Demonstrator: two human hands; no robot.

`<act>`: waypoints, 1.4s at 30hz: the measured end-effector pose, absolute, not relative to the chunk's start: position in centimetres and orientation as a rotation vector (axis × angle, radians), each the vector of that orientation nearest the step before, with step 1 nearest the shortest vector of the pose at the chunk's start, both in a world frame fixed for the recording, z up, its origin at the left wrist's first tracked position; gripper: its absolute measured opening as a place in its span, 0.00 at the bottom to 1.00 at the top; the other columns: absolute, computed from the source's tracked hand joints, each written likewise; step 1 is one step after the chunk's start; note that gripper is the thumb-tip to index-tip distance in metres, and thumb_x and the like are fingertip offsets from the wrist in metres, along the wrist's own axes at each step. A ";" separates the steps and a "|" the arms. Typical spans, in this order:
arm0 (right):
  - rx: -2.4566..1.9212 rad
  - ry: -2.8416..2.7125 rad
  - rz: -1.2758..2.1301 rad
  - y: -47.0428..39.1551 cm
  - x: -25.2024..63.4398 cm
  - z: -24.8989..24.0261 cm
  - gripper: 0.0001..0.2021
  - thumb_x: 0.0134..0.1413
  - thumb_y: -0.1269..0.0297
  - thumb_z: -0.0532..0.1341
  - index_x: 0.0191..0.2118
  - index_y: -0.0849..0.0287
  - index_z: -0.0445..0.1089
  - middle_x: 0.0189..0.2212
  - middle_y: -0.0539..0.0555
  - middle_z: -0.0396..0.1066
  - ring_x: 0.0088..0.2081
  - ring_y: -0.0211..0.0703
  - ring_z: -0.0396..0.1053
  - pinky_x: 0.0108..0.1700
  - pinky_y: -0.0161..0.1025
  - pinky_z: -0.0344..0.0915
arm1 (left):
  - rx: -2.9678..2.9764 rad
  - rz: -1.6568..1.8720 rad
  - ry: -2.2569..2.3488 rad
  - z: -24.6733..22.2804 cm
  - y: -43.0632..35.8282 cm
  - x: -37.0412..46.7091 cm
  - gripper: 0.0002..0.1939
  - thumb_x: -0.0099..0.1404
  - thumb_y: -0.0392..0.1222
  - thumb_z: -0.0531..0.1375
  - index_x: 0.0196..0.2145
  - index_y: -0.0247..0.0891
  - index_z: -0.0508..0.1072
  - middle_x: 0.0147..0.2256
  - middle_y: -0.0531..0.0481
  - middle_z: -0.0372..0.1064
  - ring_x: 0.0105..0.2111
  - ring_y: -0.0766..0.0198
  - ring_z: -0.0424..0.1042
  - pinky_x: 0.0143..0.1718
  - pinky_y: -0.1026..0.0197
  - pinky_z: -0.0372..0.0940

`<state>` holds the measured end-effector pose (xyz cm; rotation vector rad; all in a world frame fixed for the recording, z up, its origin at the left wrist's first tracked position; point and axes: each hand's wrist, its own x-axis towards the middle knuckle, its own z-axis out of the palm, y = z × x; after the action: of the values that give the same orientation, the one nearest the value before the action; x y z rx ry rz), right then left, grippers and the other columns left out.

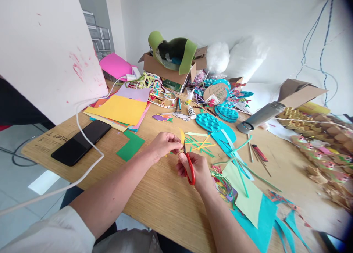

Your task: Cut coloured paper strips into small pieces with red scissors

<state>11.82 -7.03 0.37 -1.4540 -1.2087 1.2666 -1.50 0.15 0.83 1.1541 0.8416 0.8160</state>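
My right hand (194, 170) is closed round the red handles of a pair of scissors (191, 169), whose blades point up and away from me. Pinched in my left hand (167, 144) is a small piece of yellow paper (182, 135), its curved tip standing up beside the blades. Whether the blades are parted on the paper is too small to tell. Thin green and yellow paper strips (202, 144) lie crossed on the table just beyond my hands. A green paper piece (130, 145) with a notched corner rests to the left of my left hand.
A stack of coloured paper (121, 110) and a black phone (81, 142) lie at left, with a white cable (82, 129) running across. Behind stand glue bottles (191, 112) and a cardboard box (162, 67). At right are a steel flask (260, 117), turquoise paper (256, 221) and egg-tray pieces (306, 126).
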 end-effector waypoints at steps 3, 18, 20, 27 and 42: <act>-1.448 -1.195 1.282 -7.0 11.9 0.2 0.24 0.40 0.41 0.66 0.21 0.59 0.61 0.15 0.52 0.69 0.14 0.36 0.65 0.16 0.31 0.60 | 1.143 0.812 0.846 0.8 0.2 -1.5 0.05 0.48 0.38 0.63 0.22 0.32 0.71 0.20 0.51 0.68 0.22 0.69 0.67 0.28 0.64 0.62; -1.446 -1.232 1.288 -7.0 12.0 0.0 0.24 0.43 0.43 0.66 0.21 0.59 0.60 0.15 0.52 0.69 0.15 0.36 0.64 0.17 0.30 0.60 | 1.115 0.804 0.870 0.9 0.2 -1.6 0.05 0.47 0.38 0.62 0.21 0.32 0.71 0.21 0.51 0.69 0.22 0.70 0.67 0.27 0.66 0.62; -1.450 -1.236 1.296 -7.0 12.0 0.1 0.24 0.43 0.43 0.65 0.21 0.59 0.61 0.16 0.52 0.69 0.15 0.36 0.64 0.17 0.31 0.60 | 1.115 0.802 0.864 0.9 0.2 -1.7 0.05 0.47 0.38 0.62 0.21 0.32 0.71 0.21 0.51 0.69 0.22 0.70 0.67 0.27 0.66 0.62; -1.442 -1.237 1.301 -7.1 11.9 0.1 0.24 0.43 0.42 0.65 0.22 0.60 0.62 0.16 0.52 0.70 0.16 0.36 0.65 0.18 0.31 0.61 | 1.097 0.791 0.837 0.9 0.3 -1.6 0.05 0.47 0.38 0.62 0.21 0.32 0.71 0.21 0.51 0.68 0.22 0.69 0.67 0.27 0.65 0.62; -1.422 -1.243 1.284 -7.0 11.9 0.1 0.24 0.44 0.42 0.64 0.23 0.61 0.64 0.17 0.52 0.70 0.16 0.36 0.65 0.18 0.31 0.62 | 1.075 0.783 0.817 0.8 0.2 -1.6 0.06 0.46 0.38 0.63 0.22 0.33 0.70 0.22 0.50 0.70 0.22 0.69 0.68 0.28 0.64 0.63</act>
<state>11.87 -7.04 0.10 -1.4221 -1.2432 1.2843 -1.56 0.22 0.84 1.0747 0.8165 0.7829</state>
